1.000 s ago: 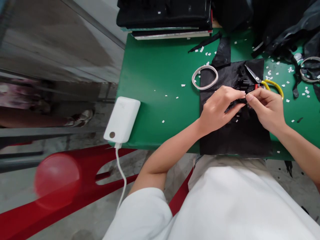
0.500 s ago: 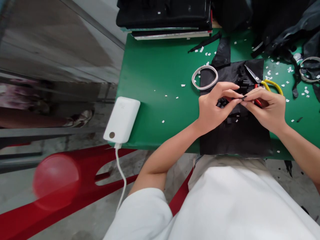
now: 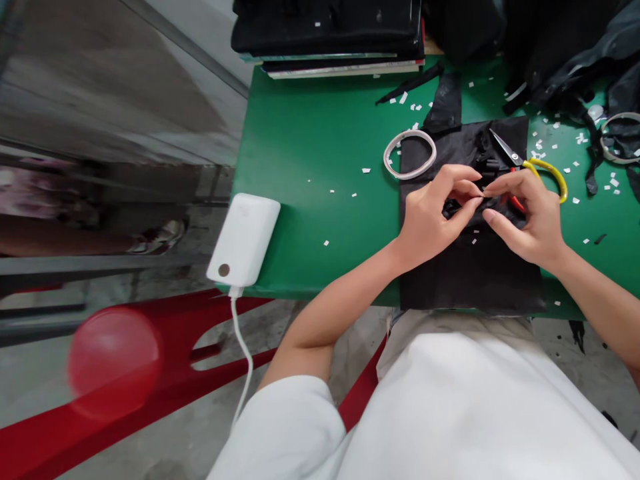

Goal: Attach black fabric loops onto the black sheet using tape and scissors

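Observation:
My left hand [image 3: 433,210] is closed in a pinch, thumb against fingertips; whatever it grips is too small or hidden to make out. Beside it, my right hand [image 3: 533,217] has its thumb apart from its index finger, and the index fingertip is at the left fingertips. Both hands are over a black sheet [image 3: 465,283], with small black strips [image 3: 487,163] lying bunched under and behind them. Scissors [image 3: 515,159] with yellow and red handles lie just behind my right hand, partly covered by it. A roll of white tape [image 3: 387,158] lies behind my left hand.
White paper bits [image 3: 537,147] are scattered over the green table [image 3: 295,160]. A white power bank [image 3: 245,240] with a cable sits at the left edge. Black cloth-covered books [image 3: 345,67] and black material [image 3: 550,60] stand behind. A red chair [image 3: 170,327] is at lower left.
My right thumb has come away from the left fingertips and lowered, opening the right-hand pinch. The small black piece seen between the fingertips is now out of sight. My left hand keeps its pinch.

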`<state>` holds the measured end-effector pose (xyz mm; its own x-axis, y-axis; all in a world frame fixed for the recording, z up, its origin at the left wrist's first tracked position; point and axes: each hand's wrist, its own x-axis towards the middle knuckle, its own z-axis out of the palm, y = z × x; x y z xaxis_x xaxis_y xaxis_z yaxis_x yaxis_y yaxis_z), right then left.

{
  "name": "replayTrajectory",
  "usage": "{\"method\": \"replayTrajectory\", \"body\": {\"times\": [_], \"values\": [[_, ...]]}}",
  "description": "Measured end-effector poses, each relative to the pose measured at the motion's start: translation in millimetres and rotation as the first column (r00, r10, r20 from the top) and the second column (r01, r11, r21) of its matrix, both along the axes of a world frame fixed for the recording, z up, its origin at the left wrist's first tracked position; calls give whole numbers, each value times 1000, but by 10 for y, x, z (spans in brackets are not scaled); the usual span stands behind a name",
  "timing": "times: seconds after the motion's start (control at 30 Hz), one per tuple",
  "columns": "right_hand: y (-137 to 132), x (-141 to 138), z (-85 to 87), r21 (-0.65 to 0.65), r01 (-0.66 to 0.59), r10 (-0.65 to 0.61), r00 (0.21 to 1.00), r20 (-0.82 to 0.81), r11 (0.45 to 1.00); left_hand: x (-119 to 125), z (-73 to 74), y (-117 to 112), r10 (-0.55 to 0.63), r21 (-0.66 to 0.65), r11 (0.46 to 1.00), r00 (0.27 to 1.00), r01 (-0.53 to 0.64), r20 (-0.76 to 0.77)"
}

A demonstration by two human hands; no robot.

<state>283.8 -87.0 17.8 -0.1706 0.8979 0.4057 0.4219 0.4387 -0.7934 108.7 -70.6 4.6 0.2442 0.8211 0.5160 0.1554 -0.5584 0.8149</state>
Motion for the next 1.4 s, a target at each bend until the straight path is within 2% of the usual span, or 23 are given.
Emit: {"method": "replayTrajectory", "body": {"times": [0.23,0.5,0.63,0.83,1.07,1.27,1.4], "values": [[3,-19,-8,24,67,-69,994,89,997,-7,-3,0,12,54,999,998,-9,-54],[18,5,22,74,100,-106,990,91,992,-1,-23,14,25,68,997,999,-22,-42],[16,-1,41,20,125,-126,990,64,992,-14,14,29,55,130,990,996,-46,-67],[38,-15,-23,-138,148,-164,980,-112,979,-35,74,41,149,184,973,987,-136,-59],[37,-46,-72,-218,77,-119,975,-187,973,13,32,10,-36,-40,998,993,41,116],[9,-80,-78,-241,81,-133,969,-208,967,41,6,-9,-44,-284,953,978,102,203],[-6,-104,-62,-228,54,-106,969,-222,972,56,8,7,-35,-317,942,969,113,244]]}}
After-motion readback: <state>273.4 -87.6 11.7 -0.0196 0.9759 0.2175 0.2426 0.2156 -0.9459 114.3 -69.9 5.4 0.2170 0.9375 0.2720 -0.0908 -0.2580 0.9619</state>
